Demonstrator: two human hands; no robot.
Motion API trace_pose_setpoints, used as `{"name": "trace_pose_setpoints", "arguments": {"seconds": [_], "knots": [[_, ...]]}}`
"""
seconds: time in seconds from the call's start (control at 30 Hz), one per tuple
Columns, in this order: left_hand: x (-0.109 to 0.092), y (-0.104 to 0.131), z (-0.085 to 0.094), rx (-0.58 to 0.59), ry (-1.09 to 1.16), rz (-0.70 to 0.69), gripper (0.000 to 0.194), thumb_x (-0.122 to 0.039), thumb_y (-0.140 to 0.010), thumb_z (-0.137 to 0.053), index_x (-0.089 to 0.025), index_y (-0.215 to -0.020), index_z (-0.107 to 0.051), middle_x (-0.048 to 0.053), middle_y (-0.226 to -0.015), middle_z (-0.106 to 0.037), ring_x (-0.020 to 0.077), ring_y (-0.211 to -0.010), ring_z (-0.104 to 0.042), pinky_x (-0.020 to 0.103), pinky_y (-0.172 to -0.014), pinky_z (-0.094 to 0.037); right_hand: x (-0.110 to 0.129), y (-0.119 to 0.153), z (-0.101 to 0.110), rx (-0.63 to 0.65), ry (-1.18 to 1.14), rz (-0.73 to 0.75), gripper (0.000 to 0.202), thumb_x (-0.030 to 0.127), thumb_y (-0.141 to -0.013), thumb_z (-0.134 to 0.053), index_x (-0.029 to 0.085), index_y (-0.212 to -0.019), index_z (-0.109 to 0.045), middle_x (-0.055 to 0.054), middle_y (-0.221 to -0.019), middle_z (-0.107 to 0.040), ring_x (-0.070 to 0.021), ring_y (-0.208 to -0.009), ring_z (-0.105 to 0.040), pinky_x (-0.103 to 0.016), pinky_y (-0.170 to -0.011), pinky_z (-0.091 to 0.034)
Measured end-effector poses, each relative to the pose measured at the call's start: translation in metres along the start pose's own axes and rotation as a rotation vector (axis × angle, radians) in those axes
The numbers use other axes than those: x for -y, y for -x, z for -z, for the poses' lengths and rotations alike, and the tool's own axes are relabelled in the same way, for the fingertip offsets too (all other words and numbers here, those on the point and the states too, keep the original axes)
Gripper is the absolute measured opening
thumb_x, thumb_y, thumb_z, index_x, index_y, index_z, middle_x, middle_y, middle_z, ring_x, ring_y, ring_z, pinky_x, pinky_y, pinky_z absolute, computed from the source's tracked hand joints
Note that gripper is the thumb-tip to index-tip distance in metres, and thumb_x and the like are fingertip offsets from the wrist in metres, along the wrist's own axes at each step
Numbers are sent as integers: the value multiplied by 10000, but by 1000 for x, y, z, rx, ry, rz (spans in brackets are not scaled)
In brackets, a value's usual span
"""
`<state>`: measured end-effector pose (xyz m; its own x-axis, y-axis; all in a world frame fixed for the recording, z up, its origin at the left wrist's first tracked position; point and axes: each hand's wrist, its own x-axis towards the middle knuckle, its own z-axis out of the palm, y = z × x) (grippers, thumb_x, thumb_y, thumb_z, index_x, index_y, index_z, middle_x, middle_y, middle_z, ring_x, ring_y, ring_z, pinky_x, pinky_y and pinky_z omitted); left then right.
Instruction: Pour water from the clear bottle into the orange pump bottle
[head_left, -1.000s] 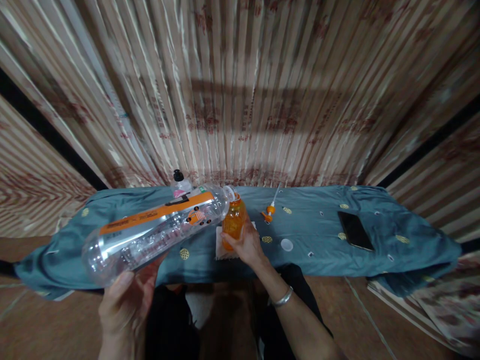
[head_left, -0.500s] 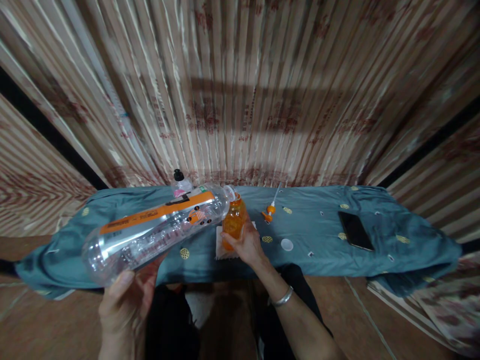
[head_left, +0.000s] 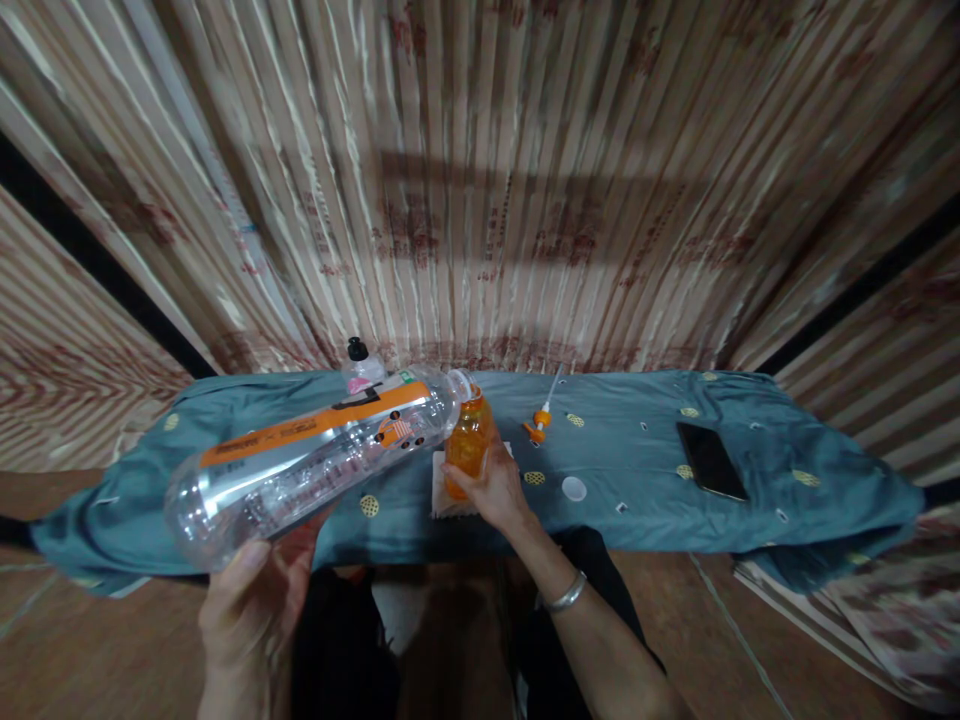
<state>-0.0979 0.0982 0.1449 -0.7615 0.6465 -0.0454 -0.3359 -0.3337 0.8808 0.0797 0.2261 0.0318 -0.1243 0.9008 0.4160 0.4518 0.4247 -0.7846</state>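
A large clear bottle with an orange and silver label lies tilted in my left hand, its fingers closed round the base end. The bottle's mouth meets the open top of a small orange bottle. My right hand is wrapped round that orange bottle, which stands upright over a pale folded cloth. To the right, an orange pump top with a clear tube lies on the teal cloth. Whether liquid is flowing cannot be made out.
A small clear bottle with a black cap stands behind the large bottle. A white round disc and a black phone lie to the right on the teal-covered table. A striped curtain hangs behind.
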Motion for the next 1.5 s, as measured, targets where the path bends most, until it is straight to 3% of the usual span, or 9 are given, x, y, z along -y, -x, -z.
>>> {"name": "trace_pose_setpoints", "arguments": {"seconds": [0.47, 0.7, 1.07, 1.27, 1.5], "knots": [[0, -1, 3, 23, 36, 15, 751, -424, -388, -871, -354, -1125, -747, 32, -977, -760, 433, -1260, -596, 657, -1085, -452, 1, 0, 0, -10, 30, -4, 883, 311, -753, -841, 214, -1516, -406, -164, -1356, -685, -362, -1258, -670, -543, -1077, -544], [1, -1, 2, 10, 19, 0, 613, -428, -402, -860, -332, -1000, -769, 44, -995, -771, 427, -1248, -607, 647, -1100, -438, 1, 0, 0, -9, 24, 16, 861, 311, -763, -827, 215, -1507, -407, -154, -1364, -682, -347, -1274, -663, -522, -1083, -543], [3, -2, 5, -36, -5, 18, 574, -470, -364, -852, -323, -913, -772, 29, -1048, -777, 408, -1217, -620, 628, -1183, -325, -3, 0, -3, -28, 30, 20, 824, 323, -759, -812, 207, -1483, -434, -139, -1283, -724, -336, -1213, -697, -508, -1043, -572], [1, -1, 3, -33, -7, 21, 599, -469, -350, -863, -323, -925, -777, 24, -1068, -776, 404, -1180, -636, 621, -1229, -202, 0, -1, -1, -18, 2, 35, 773, 285, -758, -796, 222, -1457, -471, -132, -1291, -722, -336, -1204, -702, -507, -1045, -576], [-1, -2, 4, -30, -15, 36, 642, -477, -330, -863, -331, -949, -772, 13, -998, -776, 413, -1158, -644, 633, -1234, -188, 5, -2, 1, -9, -38, 25, 736, 277, -760, -787, 233, -1432, -491, -116, -1277, -729, -321, -1182, -714, -498, -1042, -579]]}}
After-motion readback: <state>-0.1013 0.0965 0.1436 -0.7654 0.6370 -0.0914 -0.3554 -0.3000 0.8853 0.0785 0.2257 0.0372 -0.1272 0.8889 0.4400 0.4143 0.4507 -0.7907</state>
